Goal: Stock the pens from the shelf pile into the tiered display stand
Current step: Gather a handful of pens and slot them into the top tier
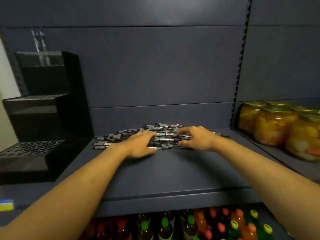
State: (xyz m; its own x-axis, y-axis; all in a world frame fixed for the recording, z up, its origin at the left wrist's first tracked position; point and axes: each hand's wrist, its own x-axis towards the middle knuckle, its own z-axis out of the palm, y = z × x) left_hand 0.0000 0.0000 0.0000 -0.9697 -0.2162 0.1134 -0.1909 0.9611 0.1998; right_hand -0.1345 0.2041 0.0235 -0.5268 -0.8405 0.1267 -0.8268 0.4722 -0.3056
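Head view: the left hand (138,144) and right hand (195,138) rest on the pen pile (152,135) on the shelf (173,170), fingers loosely curled among pens; whether any is gripped is unclear. The tiered display stand (43,118) sits well left of the fingers, two pens (39,44) upright in its top tier.

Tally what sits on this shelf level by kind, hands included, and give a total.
Pen pile: 1, pens too many and blurred to count
Tiered display stand: 1
Pens standing in the stand's top tier: 2
Hands on the pile: 2, left hand, right hand
Total: 6
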